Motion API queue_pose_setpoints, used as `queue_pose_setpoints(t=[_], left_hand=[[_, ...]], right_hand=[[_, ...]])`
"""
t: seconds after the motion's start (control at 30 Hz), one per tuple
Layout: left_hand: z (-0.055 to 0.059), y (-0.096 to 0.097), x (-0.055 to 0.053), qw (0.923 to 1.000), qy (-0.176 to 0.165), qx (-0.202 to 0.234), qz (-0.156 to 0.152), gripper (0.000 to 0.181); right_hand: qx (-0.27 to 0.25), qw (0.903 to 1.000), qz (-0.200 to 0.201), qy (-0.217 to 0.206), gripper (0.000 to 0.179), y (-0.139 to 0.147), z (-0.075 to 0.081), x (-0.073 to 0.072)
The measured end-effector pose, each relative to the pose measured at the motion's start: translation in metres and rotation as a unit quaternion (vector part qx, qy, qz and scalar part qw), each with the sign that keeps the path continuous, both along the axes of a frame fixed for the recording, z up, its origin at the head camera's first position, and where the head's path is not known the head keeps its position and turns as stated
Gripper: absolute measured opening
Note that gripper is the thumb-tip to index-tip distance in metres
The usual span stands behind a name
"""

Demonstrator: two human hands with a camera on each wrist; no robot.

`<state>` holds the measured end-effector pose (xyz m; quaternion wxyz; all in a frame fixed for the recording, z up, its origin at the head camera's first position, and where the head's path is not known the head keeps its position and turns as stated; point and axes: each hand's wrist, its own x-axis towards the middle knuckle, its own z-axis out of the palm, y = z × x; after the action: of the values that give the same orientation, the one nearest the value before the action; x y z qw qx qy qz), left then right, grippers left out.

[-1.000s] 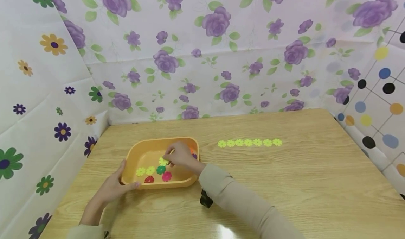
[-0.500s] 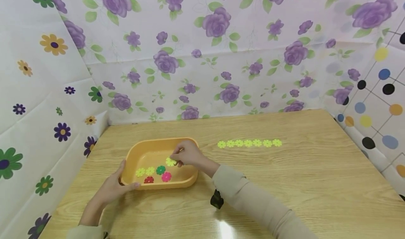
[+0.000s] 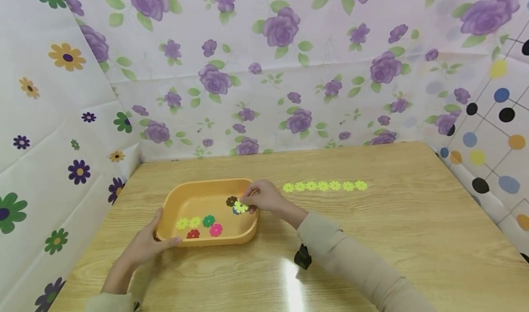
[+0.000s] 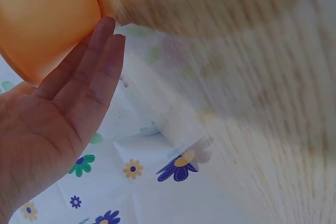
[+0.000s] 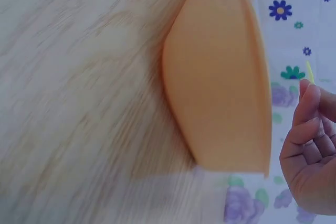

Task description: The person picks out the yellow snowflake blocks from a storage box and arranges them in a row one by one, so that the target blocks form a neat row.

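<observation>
My right hand (image 3: 268, 197) pinches a yellow flower-shaped plastic disc (image 3: 241, 206) between thumb and fingertips, over the right end of an orange plastic basin (image 3: 198, 183). In the right wrist view the disc (image 5: 310, 72) appears edge-on, a thin yellow sliver above the fingertips. My left hand (image 3: 142, 245) holds the basin's left front corner, thumb at the front rim and fingers along the outer left wall. In the basin lie two yellow discs (image 3: 194, 222), a green one (image 3: 208, 220), a red one (image 3: 193, 234), a pink one (image 3: 216, 230) and a brown one (image 3: 231, 201). A blue disc is partly hidden.
Several yellow flower discs (image 3: 323, 186) form a straight row on the wooden table (image 3: 372, 238), right of the basin. Flower-printed sheets (image 3: 248, 96) stand behind and at the left of the table; a dotted sheet (image 3: 492, 156) borders the right side.
My right hand has moved right across the basin with the yellow disc, uncovering the brown and blue discs. My left hand keeps its place at the basin's corner.
</observation>
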<state>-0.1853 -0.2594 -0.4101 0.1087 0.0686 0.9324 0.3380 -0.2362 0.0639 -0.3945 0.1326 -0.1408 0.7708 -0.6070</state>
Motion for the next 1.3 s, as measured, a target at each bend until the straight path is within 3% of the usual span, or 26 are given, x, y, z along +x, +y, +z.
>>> queue_pose_setpoints(t=[0.4,0.67,1.3], left_hand=[[-0.002,0.002,-0.001,0.9999,-0.013,0.006,0.005,0.107],[-0.001,0.001,-0.001,0.9999,-0.013,0.009,0.005,0.107],[0.0,0.0,0.0,1.0,-0.005,0.008,-0.001,0.106]], right_hand=[[0.021,0.9995,-0.023,-0.01,0.01,0.048,-0.015,0.003],[0.028,0.9991,-0.03,-0.012,0.011,0.075,-0.017,0.005],[0.098,0.9942,-0.045,0.006,0.014,0.126,-0.035,0.001]])
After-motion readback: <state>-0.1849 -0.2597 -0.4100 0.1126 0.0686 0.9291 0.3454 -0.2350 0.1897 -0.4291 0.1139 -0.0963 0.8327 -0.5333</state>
